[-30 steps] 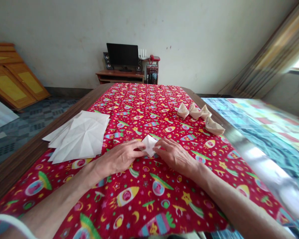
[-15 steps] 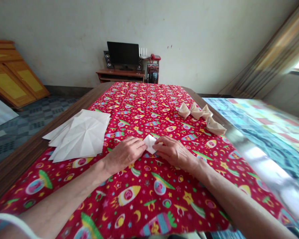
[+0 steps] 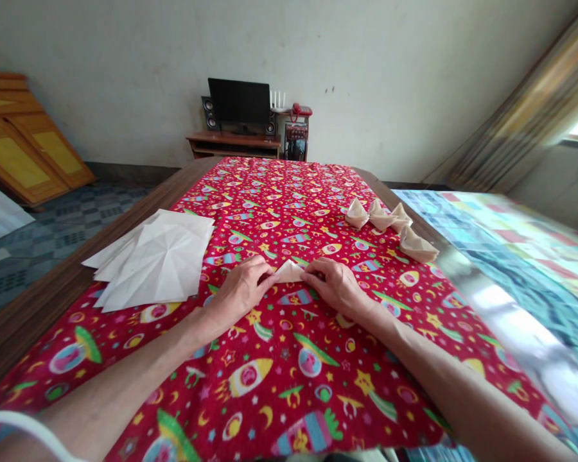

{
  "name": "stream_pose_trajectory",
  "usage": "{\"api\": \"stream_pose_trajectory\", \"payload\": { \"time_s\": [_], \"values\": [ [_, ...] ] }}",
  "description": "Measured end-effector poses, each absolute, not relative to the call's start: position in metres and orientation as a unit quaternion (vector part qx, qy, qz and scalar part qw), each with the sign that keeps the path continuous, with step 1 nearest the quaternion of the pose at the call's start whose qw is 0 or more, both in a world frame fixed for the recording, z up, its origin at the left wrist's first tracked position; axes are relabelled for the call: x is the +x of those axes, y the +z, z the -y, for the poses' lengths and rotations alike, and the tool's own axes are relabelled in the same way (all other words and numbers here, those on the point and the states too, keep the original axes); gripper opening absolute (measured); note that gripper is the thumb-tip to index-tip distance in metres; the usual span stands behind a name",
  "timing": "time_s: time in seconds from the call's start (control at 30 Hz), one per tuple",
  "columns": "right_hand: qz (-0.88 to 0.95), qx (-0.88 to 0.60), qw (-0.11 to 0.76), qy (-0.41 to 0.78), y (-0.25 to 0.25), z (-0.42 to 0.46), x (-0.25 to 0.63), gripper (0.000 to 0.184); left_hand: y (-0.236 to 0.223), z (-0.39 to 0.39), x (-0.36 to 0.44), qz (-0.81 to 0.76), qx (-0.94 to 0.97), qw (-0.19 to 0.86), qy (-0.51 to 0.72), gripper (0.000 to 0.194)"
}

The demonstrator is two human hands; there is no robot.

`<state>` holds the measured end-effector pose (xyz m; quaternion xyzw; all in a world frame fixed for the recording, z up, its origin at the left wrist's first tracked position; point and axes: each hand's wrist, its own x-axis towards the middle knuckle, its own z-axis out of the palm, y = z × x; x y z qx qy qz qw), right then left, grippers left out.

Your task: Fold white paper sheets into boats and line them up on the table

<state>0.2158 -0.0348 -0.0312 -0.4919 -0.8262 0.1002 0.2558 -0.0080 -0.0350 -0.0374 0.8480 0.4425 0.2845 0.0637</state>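
Note:
A small folded piece of white paper (image 3: 289, 272), roughly triangular with its point away from me, lies on the red patterned cloth (image 3: 289, 346). My left hand (image 3: 248, 280) pinches its left corner between thumb and fingers. At the opposite corner, my right hand (image 3: 334, 282) grips the paper in the same way. To the left lies a fanned stack of creased white paper sheets (image 3: 161, 263). Several folded paper shapes (image 3: 417, 245) stand in a group on the right side of the cloth.
The cloth covers a brown wooden table (image 3: 43, 308). Beyond it, a monitor (image 3: 239, 101) with speakers stands on a small desk (image 3: 236, 141) by the wall. A bed with a patchwork cover (image 3: 525, 256) is at the right, a wooden cabinet (image 3: 33, 147) at the far left.
The paper has gone from a diamond shape to a flatter triangle, its near corner folded up. My hands have shifted slightly, now holding its two side corners.

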Motion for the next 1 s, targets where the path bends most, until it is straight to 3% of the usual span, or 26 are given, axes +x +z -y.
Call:
{"api": "stream_pose_trajectory", "payload": {
  "time_s": [0.37,0.77,0.87,1.0],
  "values": [
    [0.835,-0.522,0.173,-0.024,-0.026,0.038,0.205,0.026,-0.028,0.038,0.004,-0.505,0.845,-0.092,0.149,0.019],
    [0.826,-0.558,0.074,0.000,-0.009,0.032,0.203,0.028,-0.031,0.034,0.001,-0.497,0.846,-0.053,0.187,0.017],
    [0.826,-0.560,0.057,0.007,-0.009,0.028,0.204,0.029,-0.029,0.037,0.002,-0.496,0.843,-0.042,0.205,0.009],
    [0.828,-0.557,0.056,0.021,-0.009,0.024,0.205,0.029,-0.020,0.043,0.006,-0.420,0.879,-0.052,0.219,0.027]
  ]
}}
